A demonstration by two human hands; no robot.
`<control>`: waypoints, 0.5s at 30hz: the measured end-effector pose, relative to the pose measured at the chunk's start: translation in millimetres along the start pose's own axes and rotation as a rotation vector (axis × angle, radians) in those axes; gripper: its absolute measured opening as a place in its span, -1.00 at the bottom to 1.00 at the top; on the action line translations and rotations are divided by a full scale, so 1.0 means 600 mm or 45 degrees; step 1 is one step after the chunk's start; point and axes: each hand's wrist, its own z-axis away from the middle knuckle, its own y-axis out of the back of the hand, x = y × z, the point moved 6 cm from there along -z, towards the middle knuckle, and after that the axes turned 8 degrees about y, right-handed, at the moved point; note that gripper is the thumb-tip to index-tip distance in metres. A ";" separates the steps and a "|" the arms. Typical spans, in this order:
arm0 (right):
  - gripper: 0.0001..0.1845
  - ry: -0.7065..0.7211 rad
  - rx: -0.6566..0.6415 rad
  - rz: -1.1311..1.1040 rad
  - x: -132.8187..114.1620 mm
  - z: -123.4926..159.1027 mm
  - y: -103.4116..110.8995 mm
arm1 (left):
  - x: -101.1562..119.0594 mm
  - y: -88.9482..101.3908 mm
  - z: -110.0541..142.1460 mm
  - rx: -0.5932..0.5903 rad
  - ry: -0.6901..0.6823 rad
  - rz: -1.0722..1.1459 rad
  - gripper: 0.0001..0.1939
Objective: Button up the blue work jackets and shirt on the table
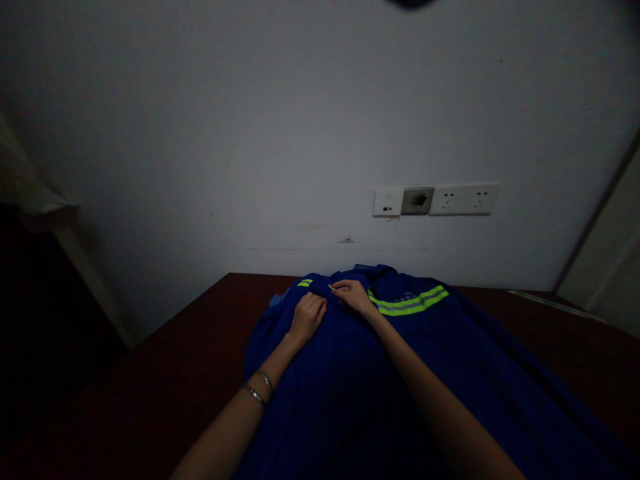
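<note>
A blue work jacket [350, 380] with yellow-green and grey reflective strips lies spread over the dark red table. My left hand [307, 317], with bracelets on its wrist, is closed on the cloth left of the middle, fingers curled and tips pressed together. Just right of it and slightly farther away, my right hand [353, 295] pinches the jacket's front part near a small bit of yellow-green strip. The fingertips of both hands are partly hidden, and the dim light hides the jacket's finer details. A longer reflective strip [410, 305] runs to the right of my right hand.
Behind the dark red table [200, 340] rises a pale wall [200, 133]. A row of sockets and switches [463, 199] is set in it at the right. Pale cloth [35, 190] hangs at the far left. A thin, light-coloured strip [555, 305] lies at the table's back right.
</note>
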 end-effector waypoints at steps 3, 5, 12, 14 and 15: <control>-0.85 -0.036 -0.014 -0.043 0.004 -0.002 -0.004 | -0.001 -0.001 0.001 -0.006 0.011 -0.005 -0.73; -0.87 -0.092 0.002 -0.113 0.007 -0.001 -0.004 | -0.001 0.000 0.001 -0.002 0.011 -0.003 -0.74; -0.71 -0.253 0.048 -0.294 0.011 0.008 -0.006 | 0.002 0.003 0.001 0.108 -0.048 0.030 -0.78; -0.67 -0.256 0.061 -0.291 0.011 0.010 -0.007 | 0.004 0.004 0.001 0.140 -0.072 0.035 -0.79; -0.67 -0.261 0.063 -0.294 0.011 0.011 -0.009 | 0.005 0.004 0.001 0.148 -0.081 0.036 -0.79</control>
